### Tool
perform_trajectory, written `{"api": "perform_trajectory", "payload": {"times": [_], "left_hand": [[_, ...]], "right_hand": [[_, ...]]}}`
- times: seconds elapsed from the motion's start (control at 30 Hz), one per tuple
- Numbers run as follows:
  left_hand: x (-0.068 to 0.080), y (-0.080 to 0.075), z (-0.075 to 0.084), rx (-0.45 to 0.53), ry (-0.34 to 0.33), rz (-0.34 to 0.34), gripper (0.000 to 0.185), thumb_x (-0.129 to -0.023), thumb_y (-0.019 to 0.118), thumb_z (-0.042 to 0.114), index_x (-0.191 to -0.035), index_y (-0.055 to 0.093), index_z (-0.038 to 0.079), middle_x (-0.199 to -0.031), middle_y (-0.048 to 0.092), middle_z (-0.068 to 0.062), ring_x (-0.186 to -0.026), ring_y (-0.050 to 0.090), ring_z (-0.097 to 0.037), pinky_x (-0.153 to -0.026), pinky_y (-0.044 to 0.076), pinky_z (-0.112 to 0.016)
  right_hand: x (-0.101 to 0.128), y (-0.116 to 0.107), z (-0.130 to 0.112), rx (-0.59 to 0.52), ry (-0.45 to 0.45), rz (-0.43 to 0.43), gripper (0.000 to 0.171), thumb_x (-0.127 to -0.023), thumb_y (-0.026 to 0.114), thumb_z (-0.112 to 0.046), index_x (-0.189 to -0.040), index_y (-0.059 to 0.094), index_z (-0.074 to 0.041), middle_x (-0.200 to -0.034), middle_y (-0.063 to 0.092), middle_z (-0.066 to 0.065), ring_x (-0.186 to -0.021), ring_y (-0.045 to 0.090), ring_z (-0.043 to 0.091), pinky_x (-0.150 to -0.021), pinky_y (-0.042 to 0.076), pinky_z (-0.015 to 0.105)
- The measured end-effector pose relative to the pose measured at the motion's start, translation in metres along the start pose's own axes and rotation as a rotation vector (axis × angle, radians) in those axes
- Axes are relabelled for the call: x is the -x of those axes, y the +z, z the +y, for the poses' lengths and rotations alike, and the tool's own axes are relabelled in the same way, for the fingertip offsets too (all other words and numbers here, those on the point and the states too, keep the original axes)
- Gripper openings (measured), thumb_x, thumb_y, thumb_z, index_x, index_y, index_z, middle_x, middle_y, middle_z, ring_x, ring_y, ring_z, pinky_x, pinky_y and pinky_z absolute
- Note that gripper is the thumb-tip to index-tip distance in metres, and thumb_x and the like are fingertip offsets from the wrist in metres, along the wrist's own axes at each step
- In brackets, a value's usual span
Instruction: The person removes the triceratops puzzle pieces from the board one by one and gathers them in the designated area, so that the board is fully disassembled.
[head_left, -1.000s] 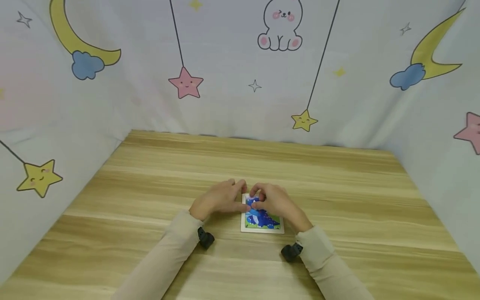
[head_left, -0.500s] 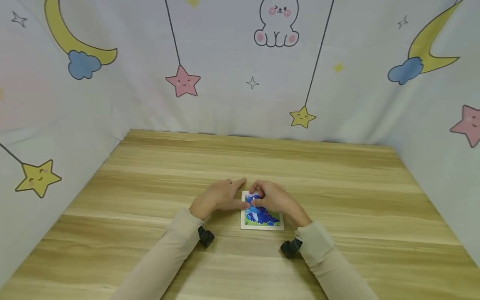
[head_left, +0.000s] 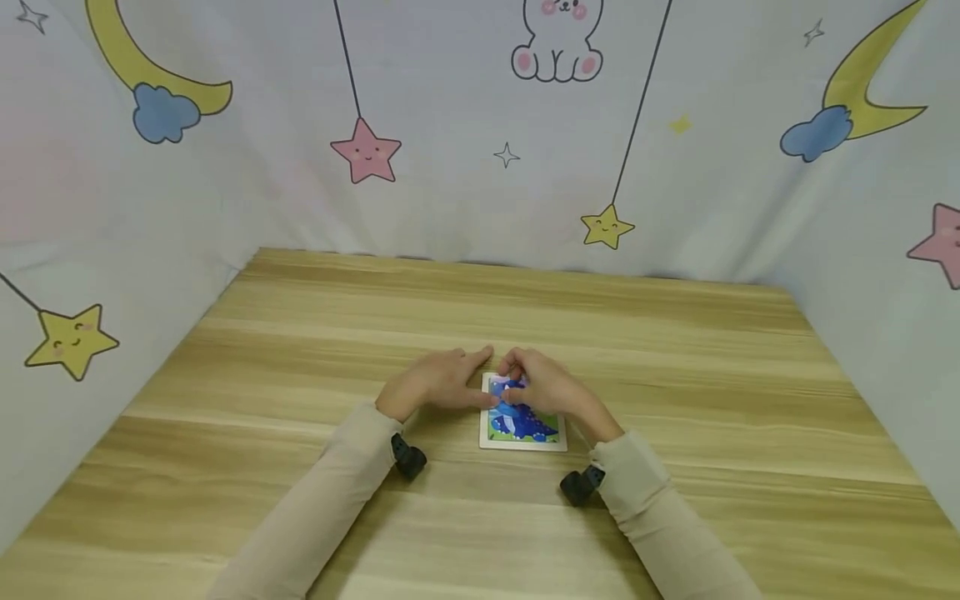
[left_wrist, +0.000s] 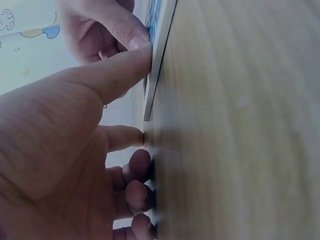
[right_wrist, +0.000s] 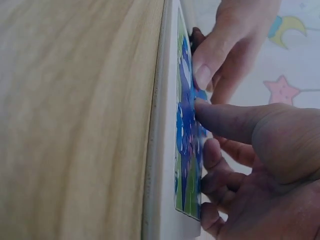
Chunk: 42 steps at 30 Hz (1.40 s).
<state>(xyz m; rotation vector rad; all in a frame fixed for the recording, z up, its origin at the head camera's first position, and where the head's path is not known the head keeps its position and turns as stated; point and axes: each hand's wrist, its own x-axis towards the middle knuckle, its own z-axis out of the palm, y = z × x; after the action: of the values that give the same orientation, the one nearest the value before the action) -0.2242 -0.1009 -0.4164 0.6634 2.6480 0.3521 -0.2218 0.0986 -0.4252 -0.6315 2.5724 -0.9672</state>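
A small square puzzle [head_left: 522, 423] in a pale tray lies flat on the wooden surface [head_left: 675, 400], about midway between the left and right edges and closer to the near edge than to the far one. Its picture shows a blue figure on green ground.

The left hand [head_left: 437, 385] rests on the surface just left of the puzzle. Its thumb [left_wrist: 120, 70] is stretched out and presses against the tray's left rim, while the other fingers [left_wrist: 131, 165] are bent with their tips down on the wood beside the tray. It grips nothing; it is a relaxed hand bracing the frame.

The right hand [head_left: 543, 388] lies over the far right part of the puzzle. In the right wrist view its thumb [right_wrist: 225, 120] presses flat on the blue part of the picture, and the other fingers [right_wrist: 215, 175] curl loosely with their tips against the puzzle face. Whether it pinches a loose piece cannot be told. The fingertips of the two hands nearly meet above the puzzle's far left corner.

Both arms wear beige sleeves [head_left: 315, 517], each with a small black device [head_left: 408, 458] at the wrist. A pale cloth [head_left: 450, 125] printed with stars, moons and a rabbit stands round the left, far and right edges of the surface.
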Motion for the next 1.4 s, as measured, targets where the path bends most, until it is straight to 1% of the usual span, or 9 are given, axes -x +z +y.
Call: {"api": "perform_trajectory", "payload": {"times": [0.17,0.43,0.53,0.7,0.83,0.97,1.1,1.2,1.4], "left_hand": [[0.0,0.0,-0.003,0.003,-0.006,-0.007,0.091,-0.093,0.059,0.063,-0.161,0.021,0.016,-0.154,0.039,-0.022,-0.14,0.04,-0.038,-0.111,0.035,-0.054],[-0.001,0.0,-0.003,0.006,-0.006,-0.013,0.09,-0.093,0.058,0.062,-0.162,0.019,0.018,-0.153,0.04,-0.022,-0.138,0.042,-0.038,-0.11,0.036,-0.053],[-0.001,0.0,-0.001,0.009,-0.011,-0.017,0.089,-0.094,0.058,0.062,-0.162,0.019,0.019,-0.154,0.039,-0.021,-0.139,0.04,-0.038,-0.111,0.035,-0.053],[-0.001,-0.002,-0.002,0.021,-0.015,-0.008,0.089,-0.093,0.059,0.061,-0.162,0.02,0.019,-0.153,0.041,-0.021,-0.137,0.044,-0.035,-0.11,0.037,-0.051],[-0.002,-0.003,-0.003,0.034,-0.003,-0.016,0.089,-0.093,0.061,0.058,-0.161,0.021,0.017,-0.139,0.053,-0.021,-0.119,0.055,-0.029,-0.099,0.045,-0.045],[-0.003,-0.001,-0.004,0.061,0.029,-0.021,0.087,-0.095,0.061,0.055,-0.161,0.021,0.015,-0.126,0.058,-0.02,-0.101,0.054,-0.023,-0.086,0.043,-0.039],[-0.002,-0.001,-0.006,0.077,0.063,-0.008,0.084,-0.098,0.059,0.051,-0.161,0.021,0.012,-0.138,0.053,-0.023,-0.107,0.052,-0.023,-0.09,0.043,-0.04],[-0.002,-0.001,-0.006,0.085,0.072,-0.008,0.084,-0.098,0.059,0.051,-0.161,0.021,0.012,-0.147,0.046,-0.024,-0.12,0.052,-0.024,-0.1,0.042,-0.042],[-0.003,-0.001,-0.007,0.084,0.073,-0.019,0.09,-0.094,0.062,0.055,-0.161,0.02,0.011,-0.151,0.042,-0.024,-0.129,0.05,-0.027,-0.106,0.041,-0.045]], "right_hand": [[-0.001,0.002,0.002,-0.007,-0.051,0.006,0.017,-0.092,0.07,-0.001,-0.104,0.06,-0.007,-0.107,0.058,0.005,-0.103,0.055,0.022,-0.096,0.047,0.041],[-0.003,-0.004,0.01,-0.12,-0.083,0.006,0.015,-0.095,0.069,-0.007,-0.109,0.064,-0.006,-0.092,0.056,0.003,-0.082,0.049,0.017,-0.073,0.043,0.029],[-0.002,-0.008,0.013,-0.135,-0.091,0.004,0.008,-0.098,0.066,-0.013,-0.103,0.066,-0.007,-0.088,0.056,0.003,-0.08,0.049,0.017,-0.071,0.042,0.029],[-0.002,-0.021,0.018,-0.159,-0.062,0.025,0.01,-0.101,0.063,-0.019,-0.102,0.068,-0.01,-0.09,0.057,0.003,-0.084,0.052,0.019,-0.074,0.044,0.032],[0.002,-0.037,0.028,-0.169,-0.034,0.023,0.011,-0.101,0.063,-0.019,-0.102,0.069,-0.01,-0.094,0.06,0.004,-0.087,0.053,0.021,-0.074,0.045,0.033],[0.011,-0.056,0.042,-0.164,0.009,0.025,0.013,-0.1,0.064,-0.02,-0.1,0.071,-0.009,-0.091,0.061,0.003,-0.084,0.051,0.02,-0.07,0.042,0.033],[0.017,-0.068,0.056,-0.131,0.015,0.009,0.015,-0.1,0.064,-0.017,-0.098,0.073,-0.006,-0.085,0.061,0.001,-0.077,0.048,0.018,-0.066,0.039,0.031],[0.019,-0.072,0.065,-0.11,0.015,-0.009,0.016,-0.1,0.064,-0.015,-0.096,0.075,-0.004,-0.082,0.063,0.0,-0.074,0.047,0.018,-0.064,0.038,0.03],[0.019,-0.074,0.073,-0.091,0.021,0.01,0.015,-0.098,0.066,-0.014,-0.095,0.076,-0.004,-0.083,0.066,-0.001,-0.077,0.048,0.017,-0.068,0.038,0.031]]}}
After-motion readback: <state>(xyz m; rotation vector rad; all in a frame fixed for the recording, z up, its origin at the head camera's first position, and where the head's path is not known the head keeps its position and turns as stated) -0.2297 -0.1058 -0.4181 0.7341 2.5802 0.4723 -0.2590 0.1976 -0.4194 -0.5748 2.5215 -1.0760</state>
